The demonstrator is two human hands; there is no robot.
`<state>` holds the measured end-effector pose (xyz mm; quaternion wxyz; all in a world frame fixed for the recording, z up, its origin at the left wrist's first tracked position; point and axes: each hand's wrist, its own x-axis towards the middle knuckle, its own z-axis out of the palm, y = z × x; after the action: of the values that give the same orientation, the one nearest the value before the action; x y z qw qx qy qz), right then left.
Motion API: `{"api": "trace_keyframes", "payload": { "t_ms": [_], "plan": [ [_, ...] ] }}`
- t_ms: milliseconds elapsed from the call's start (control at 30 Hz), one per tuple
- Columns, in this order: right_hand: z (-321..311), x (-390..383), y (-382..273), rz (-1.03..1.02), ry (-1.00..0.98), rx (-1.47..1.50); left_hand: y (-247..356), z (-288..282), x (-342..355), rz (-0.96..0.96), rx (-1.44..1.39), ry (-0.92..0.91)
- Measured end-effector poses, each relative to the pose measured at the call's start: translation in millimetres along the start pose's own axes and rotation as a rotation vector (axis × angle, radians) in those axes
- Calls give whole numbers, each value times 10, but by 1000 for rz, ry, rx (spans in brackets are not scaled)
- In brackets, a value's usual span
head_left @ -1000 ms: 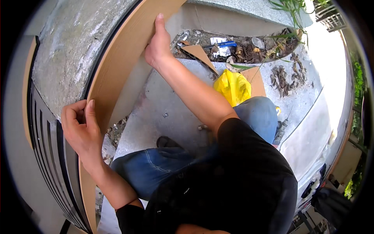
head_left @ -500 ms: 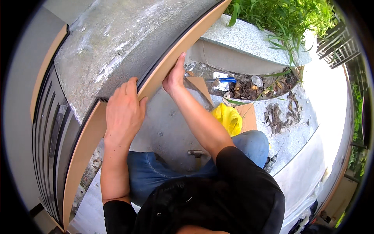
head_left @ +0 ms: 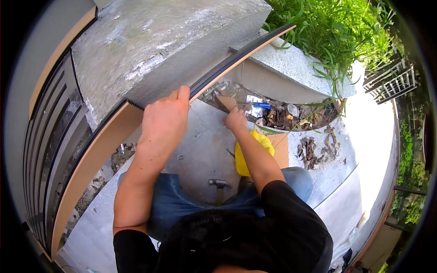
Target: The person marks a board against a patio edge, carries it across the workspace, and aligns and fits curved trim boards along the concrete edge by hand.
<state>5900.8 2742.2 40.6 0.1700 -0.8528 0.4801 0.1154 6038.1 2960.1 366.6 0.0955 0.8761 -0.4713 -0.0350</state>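
My left hand point(head_left: 166, 118) is closed around the lower end of a long, narrow tan board with a black ribbed edge point(head_left: 241, 57). That board slants up and to the right along the concrete block, its far end over the stone kerb. Beside the hand is the end of another tan strip with a black edge point(head_left: 98, 150). My right hand point(head_left: 236, 119) is off the board, down at a brown cardboard scrap point(head_left: 226, 101). A blue utility knife point(head_left: 261, 105) lies on a white paper label right beside its fingers. Whether those fingers hold anything is hidden.
A concrete block point(head_left: 168, 45) rises at the upper left. Between my legs lies a hammer point(head_left: 219, 184). A yellow plastic bag point(head_left: 246, 159) sits by my right forearm, next to a cardboard piece point(head_left: 280, 150). Dead leaves point(head_left: 287, 116) fill the kerb's corner; grass point(head_left: 318, 36) grows behind.
My right hand has let go of the board and moved down and right to the cardboard scrap by the knife. The left hand keeps its grip; the board has tilted, showing more black edge.
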Motion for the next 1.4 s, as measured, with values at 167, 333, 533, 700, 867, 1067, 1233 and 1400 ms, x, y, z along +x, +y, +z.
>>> {"api": "trace_keyframes", "payload": {
  "t_ms": [167, 333, 533, 700, 867, 1067, 1233, 1400],
  "plan": [
    [90, 249, 422, -70, -108, -141, 32, 5, 49, 33, -8, 17],
    [-277, -87, -30, -521, -142, -482, -211, 14, -190, -10, 68, 25],
    [177, 323, 984, -62, -216, -330, 36, 35, 61, 99, 79, 109],
    [-1124, 198, 175, -508, -506, -632, -113, 203, -50, 73, 127, 198],
    [-3561, -867, -15, -597, -680, -470, -187, 161, -58, 59, 193, 157],
    [-5560, -1473, 317, -575, -450, 417, -195, 169, -18, 92, 136, 215],
    [-5680, -477, -117, -242, -213, 362, -187, 89, -72, 101, 171, 211],
    [-5522, 446, -491, 27, -100, -77, -124, 115, -16, 130, 184, 204]
  ]
}}
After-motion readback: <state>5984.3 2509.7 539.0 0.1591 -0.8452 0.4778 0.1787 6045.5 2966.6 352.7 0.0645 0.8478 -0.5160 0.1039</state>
